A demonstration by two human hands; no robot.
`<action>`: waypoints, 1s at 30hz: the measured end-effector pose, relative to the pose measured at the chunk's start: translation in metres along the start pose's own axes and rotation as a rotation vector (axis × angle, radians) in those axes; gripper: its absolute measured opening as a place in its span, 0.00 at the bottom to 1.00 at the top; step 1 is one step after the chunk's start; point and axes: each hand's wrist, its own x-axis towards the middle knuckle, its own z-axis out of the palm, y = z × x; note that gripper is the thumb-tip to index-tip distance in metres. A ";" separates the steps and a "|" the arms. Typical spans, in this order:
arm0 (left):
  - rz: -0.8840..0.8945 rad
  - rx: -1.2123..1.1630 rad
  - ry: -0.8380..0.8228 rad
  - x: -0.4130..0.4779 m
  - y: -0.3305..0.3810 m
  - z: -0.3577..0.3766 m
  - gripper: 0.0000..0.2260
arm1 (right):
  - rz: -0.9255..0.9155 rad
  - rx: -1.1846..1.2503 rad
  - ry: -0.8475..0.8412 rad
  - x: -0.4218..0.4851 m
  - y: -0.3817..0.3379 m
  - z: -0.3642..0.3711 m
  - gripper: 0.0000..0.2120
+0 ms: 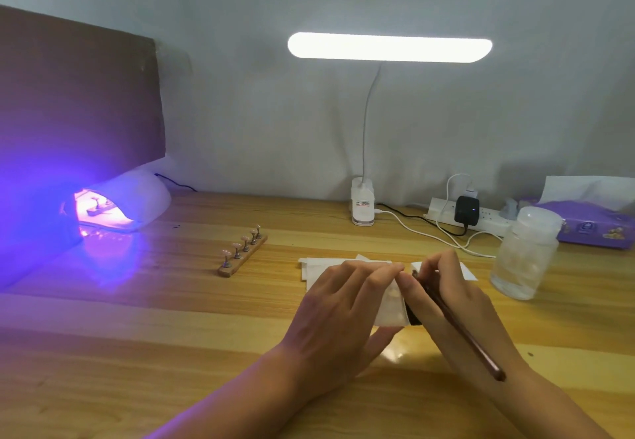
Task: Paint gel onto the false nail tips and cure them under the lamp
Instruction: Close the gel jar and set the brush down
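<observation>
We see five pale nail tips (pixel 245 239) on a wooden strip (pixel 240 260), right of the glowing lamp (pixel 137 198); second strip (pixel 98 210) inside it; left hand (pixel 338 311) pinches tissue (pixel 390 308), right hand (pixel 450 297) grips brush (pixel 462 332).

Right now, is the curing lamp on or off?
On: the curing lamp glows violet, and a nail stand sits lit inside it.

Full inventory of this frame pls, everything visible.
curing lamp: 1, white, glowing purple, far left
nail stand: 1, wooden, five tips, left of centre
cardboard: 1, brown, behind curing lamp
desk lamp: 1, white, lit, back centre
power strip: 1, white, back right
adapter: 1, black, in power strip
jar: 1, clear, right
tissue box: 1, purple, far right
paper sheet: white, count unclear, under hands
brush: 1, dark red, right hand
wipe: 1, white, left hand
table: 1, wood
left hand: pinches wipe
right hand: holds brush
</observation>
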 end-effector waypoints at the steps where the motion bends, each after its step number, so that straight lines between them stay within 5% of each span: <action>1: 0.000 0.000 0.002 0.000 0.000 0.001 0.28 | 0.029 0.026 -0.009 0.000 0.000 0.001 0.28; 14: -0.126 -0.089 0.019 -0.003 -0.004 0.000 0.27 | -0.157 -0.092 0.034 -0.003 -0.011 -0.005 0.24; 23: -0.028 0.065 0.070 0.001 -0.001 0.001 0.27 | 0.000 0.179 0.060 -0.001 -0.016 0.001 0.21; 27: -0.129 -0.022 0.078 0.000 -0.002 0.004 0.29 | 0.065 0.286 0.004 0.002 -0.015 -0.004 0.24; 30: -0.311 -0.116 0.154 0.000 -0.012 0.002 0.28 | 0.115 0.378 0.024 0.009 -0.010 -0.012 0.17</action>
